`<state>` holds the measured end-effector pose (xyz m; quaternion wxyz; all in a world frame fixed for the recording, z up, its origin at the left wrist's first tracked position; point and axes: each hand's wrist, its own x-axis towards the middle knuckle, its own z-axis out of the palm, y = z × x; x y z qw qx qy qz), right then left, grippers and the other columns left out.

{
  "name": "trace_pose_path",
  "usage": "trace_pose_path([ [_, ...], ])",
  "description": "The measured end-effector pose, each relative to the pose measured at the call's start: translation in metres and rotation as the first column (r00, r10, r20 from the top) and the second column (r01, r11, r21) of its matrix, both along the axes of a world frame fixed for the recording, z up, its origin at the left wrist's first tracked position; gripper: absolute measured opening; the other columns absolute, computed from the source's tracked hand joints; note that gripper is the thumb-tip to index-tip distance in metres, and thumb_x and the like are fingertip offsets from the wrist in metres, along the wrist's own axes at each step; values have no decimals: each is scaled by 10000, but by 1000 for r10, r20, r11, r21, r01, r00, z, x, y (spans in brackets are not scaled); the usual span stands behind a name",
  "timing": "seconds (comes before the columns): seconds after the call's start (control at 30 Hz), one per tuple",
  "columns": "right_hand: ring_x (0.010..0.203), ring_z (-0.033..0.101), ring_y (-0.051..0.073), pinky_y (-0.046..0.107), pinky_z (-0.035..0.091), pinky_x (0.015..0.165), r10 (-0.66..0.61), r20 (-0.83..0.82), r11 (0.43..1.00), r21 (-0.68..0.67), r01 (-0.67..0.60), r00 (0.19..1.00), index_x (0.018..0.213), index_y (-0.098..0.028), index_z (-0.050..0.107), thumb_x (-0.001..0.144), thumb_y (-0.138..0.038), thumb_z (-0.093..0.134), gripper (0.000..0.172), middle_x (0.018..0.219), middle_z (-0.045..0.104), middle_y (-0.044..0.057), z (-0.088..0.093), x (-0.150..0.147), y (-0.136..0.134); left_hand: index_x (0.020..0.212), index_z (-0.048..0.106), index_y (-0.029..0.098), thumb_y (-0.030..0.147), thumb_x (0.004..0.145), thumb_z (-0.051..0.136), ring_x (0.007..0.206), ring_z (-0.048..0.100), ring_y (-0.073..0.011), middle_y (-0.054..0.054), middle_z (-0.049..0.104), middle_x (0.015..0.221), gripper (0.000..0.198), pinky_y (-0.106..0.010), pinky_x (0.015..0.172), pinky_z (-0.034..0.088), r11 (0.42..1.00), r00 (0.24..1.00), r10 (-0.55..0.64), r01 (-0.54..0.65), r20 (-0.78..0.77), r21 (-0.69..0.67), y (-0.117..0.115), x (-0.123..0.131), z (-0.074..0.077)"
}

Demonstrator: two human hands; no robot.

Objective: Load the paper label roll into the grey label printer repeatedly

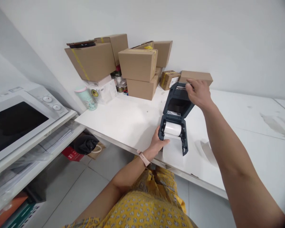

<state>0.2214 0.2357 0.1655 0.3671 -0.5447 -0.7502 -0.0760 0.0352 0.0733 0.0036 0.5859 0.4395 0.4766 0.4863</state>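
A dark blue-grey label printer [184, 142] stands near the front edge of the white table, its lid [179, 107] swung up and back. Inside lies a white label roll [173, 129], and a white strip [173, 150] runs from it out over the printer's front. My left hand [157, 143] grips the printer's left side, with the thumb across the strip. Up at the top edge of the lid, my right hand [199, 93] has its fingers closed on it. A curled piece of white paper [205, 152] lies right of the printer, partly hidden by my right forearm.
Several cardboard boxes [139, 65] are stacked along the wall, with a smaller taped box [169, 79] behind the printer. A mint-green tumbler [86, 98] stands beside a white box [106, 91]. To the left, a white microwave [41, 98] sits on a shelf unit. The table edge [123, 144] faces me.
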Motion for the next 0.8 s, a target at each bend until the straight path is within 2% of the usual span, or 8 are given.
trace_pose_path([
  [0.13,1273,502,329,541,389,1070,-44,25,998,34,43,999,1311,-211,596,987,-426,322,475,1345,624,101,-9,1,0,1510,333,235,140,652,758,1287,544,-275,-106,524,1465,962,-388,1048,474,999,999,-6,8,49,-45,2,0,2],
  [0.47,1269,490,349,571,386,1067,-30,18,999,18,30,999,1326,-211,587,979,-410,333,474,1336,622,115,-7,1,-8,1499,356,242,135,623,749,1341,495,-281,-98,488,1503,967,-406,1096,430,998,996,-48,51,78,-41,4,-5,5],
  [0.63,1237,495,364,567,395,1041,-65,36,997,37,63,997,1336,-186,574,978,-415,326,492,1281,628,145,-9,0,-12,1521,302,208,122,614,737,1306,530,-282,-124,515,1477,1009,-408,1084,447,992,988,-121,124,101,-32,6,-9,4],
  [0.73,1239,481,366,569,383,1048,-53,35,998,20,52,998,1360,-181,556,975,-407,331,500,1282,617,153,-9,0,-15,1552,221,223,161,680,715,1399,441,-289,-124,412,1558,1005,-425,1143,392,992,991,-126,127,-53,19,5,-10,5],
  [0.8,1225,485,367,565,386,1040,-44,34,999,28,43,998,1357,-175,562,969,-396,336,500,1284,618,154,-9,1,-17,1567,167,244,173,743,666,1510,241,-295,-102,245,1641,966,-471,1216,270,981,948,-75,126,-310,150,2,-10,8],
])
